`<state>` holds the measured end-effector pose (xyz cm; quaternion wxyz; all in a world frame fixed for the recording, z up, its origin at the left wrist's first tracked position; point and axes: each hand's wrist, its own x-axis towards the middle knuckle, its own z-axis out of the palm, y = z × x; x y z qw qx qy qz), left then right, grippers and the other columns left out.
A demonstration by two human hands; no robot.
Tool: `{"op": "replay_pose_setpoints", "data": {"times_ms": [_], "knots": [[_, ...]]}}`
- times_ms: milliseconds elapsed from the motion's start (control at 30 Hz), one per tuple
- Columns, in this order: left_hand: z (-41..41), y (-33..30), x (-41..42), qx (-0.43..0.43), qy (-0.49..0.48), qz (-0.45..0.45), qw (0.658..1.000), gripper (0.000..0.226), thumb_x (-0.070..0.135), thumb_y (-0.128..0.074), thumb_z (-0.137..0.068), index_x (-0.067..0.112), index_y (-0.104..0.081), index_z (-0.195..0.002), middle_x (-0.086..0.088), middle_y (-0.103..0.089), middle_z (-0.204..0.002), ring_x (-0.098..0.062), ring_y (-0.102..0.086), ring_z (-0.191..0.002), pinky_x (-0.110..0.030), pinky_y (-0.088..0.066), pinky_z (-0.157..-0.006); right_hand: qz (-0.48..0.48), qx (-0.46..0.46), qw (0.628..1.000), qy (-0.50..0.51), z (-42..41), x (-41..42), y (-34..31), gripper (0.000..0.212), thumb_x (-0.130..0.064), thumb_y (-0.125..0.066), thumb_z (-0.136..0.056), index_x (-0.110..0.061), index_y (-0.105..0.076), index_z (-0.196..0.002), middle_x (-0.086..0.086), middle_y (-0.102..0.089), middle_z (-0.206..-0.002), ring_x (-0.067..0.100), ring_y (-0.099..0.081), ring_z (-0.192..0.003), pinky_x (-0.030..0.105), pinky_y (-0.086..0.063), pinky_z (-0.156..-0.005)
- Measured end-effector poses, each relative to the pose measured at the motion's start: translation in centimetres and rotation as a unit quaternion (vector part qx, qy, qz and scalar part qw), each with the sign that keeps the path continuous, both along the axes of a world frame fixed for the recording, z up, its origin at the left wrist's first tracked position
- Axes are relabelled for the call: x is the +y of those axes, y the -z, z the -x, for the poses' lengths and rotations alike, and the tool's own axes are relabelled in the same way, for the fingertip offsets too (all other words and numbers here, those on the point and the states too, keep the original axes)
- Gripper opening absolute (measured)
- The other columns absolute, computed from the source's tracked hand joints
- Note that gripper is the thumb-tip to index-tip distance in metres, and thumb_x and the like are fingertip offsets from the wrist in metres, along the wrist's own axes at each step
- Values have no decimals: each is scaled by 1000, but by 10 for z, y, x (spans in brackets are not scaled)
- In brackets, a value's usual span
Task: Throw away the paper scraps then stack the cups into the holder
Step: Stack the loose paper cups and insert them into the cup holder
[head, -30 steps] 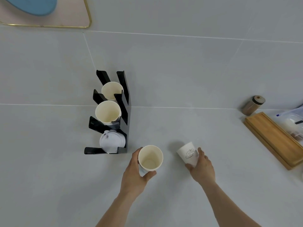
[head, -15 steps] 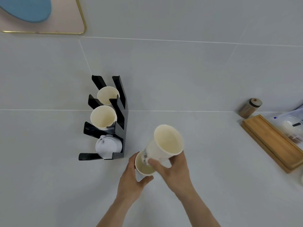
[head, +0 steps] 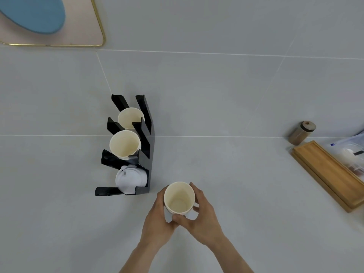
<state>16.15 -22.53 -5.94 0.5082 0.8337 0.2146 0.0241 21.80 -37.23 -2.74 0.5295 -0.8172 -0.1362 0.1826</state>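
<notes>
- Since half a second ago the right hand (head: pixel 202 219) has lowered its cup, so the two cups seen apart a second ago now show as one white paper cup (head: pixel 179 198) with a single open rim, held between both hands.
- Whether one cup sits fully inside another cannot be told from above; only one rim and one inside show.
- Two hands are in view: the left hand (head: pixel 157 217) wraps the cup's left side with fingers curled along the wall and thumb underneath toward the viewer; the right hand wraps the right side, fingers around the far edge and thumb meeting the left thumb below the cup.
- Both hands are closed on the cup, which stands upright, mouth facing up.
- One black holder (head: pixel 145 146) stands just beside the hands, up and to the left, not touching them.
- Its three slots are filled: two hold cup stacks (head: pixel 125 143), and the nearest holds white lids (head: pixel 131 177).
- At the right edge lie one wooden tray (head: pixel 327 174), one small brown jar (head: pixel 302 132) and one clear plastic bag (head: pixel 352 146).
- At the top left sits one pink mat with gold edging (head: pixel 82 34), with a blue round thing (head: pixel 33 14) on it.
</notes>
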Motion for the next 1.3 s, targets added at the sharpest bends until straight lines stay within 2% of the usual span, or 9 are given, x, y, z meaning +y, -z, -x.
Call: {"op": "replay_pose_setpoints", "data": {"times_ms": [133,333,467,633,733,867,1100,1200,1300], "knots": [[1,1,2,1,12,-2,1000,103,36,-85,-61,58,-25,-141,46,-44,-132,8,-53,-118,-19,-50,-90,11,-9,1000,-1,-2,-1,-1,100,-34,-92,-69,-28,-35,-151,-19,-53,-142,4,-53,-129,38,-55,-103],[2,6,4,14,-9,-6,1000,79,29,-87,-68,65,-34,-114,37,-55,-121,-2,-58,-116,-30,-53,-100,19,-9,1000,-11,-5,-4,1,87,-42,-91,-68,-41,-43,-140,-24,-57,-133,2,-58,-120,35,-60,-89],[-3,2,2,8,-7,-1,1000,77,32,-88,-64,68,-37,-109,36,-55,-118,-1,-60,-112,-22,-53,-92,22,-17,1000,-12,-12,-7,0,85,-41,-93,-64,-43,-45,-134,-20,-58,-132,4,-61,-115,29,-61,-85],[-23,-22,-6,-33,5,-7,999,67,59,-79,-53,67,-38,-107,33,-52,-118,11,-59,-104,-15,-54,-83,22,-49,999,7,-30,-17,-22,79,-45,-94,-61,-59,-42,-119,-23,-52,-128,5,-62,-109,29,-63,-79],[-48,-52,-9,-66,14,-16,998,66,57,-79,-56,63,-40,-109,32,-53,-118,14,-58,-103,-18,-56,-84,17,-78,997,22,-53,-21,-52,80,-49,-93,-58,-51,-48,-124,-21,-56,-127,3,-63,-109,29,-63,-76],[-89,-104,-2,-124,13,-12,992,74,54,-81,-60,47,-46,-125,32,-55,-119,15,-56,-103,-20,-56,-84,2,-119,992,51,-90,-14,-108,78,-52,-92,-54,-41,-54,-121,-22,-65,-118,-2,-64,-105,24,-59,-74],[-132,-200,52,-221,-3,-12,975,62,47,-85,-66,37,-51,-117,25,-63,-111,15,-59,-101,-15,-48,-77,-43,-198,977,61,-132,38,-199,72,-51,-92,-60,-33,-60,-122,-21,-67,-111,-2,-64,-95,14,-48,-72],[-138,-228,86,-253,-23,-41,966,73,58,-82,-60,30,-56,-122,16,-61,-117,4,-62,-101,-21,-53,-79,-76,-215,972,50,-138,71,-226,69,-54,-88,-66,-31,-61,-125,-21,-67,-114,1,-66,-98,15,-50,-74],[-140,-244,124,-260,-43,-66,962,74,48,-88,-63,27,-58,-127,10,-60,-117,1,-64,-96,-24,-55,-78,-112,-198,973,40,-141,106,-241,58,-55,-79,-77,-28,-63,-126,-19,-68,-115,2,-67,-99,24,-58,-79]]}}
